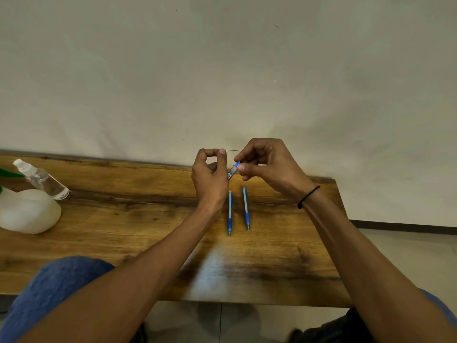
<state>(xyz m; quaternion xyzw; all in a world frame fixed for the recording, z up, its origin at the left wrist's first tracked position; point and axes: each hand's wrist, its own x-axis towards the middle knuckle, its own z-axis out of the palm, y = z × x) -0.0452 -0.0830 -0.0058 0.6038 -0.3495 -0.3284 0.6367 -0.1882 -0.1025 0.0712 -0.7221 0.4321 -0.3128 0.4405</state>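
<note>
Above the far side of the wooden table [123,226], my left hand [210,179] pinches one end of a thin dark lead [233,150] between thumb and forefinger. The lead runs level to the right, towards my right hand [269,164]. That hand grips a small clear lead case [233,171] with a blue cap, tilted, its lower end close to my left palm. Below the hands, two blue mechanical pencils [230,214] [246,209] lie side by side on the table, tips pointing towards me.
A clear spray bottle [42,180] leans on a white rounded container [27,211] at the table's left, with green leaves at the frame edge. A pale wall stands behind the table. The table's right end lies just past my right wrist.
</note>
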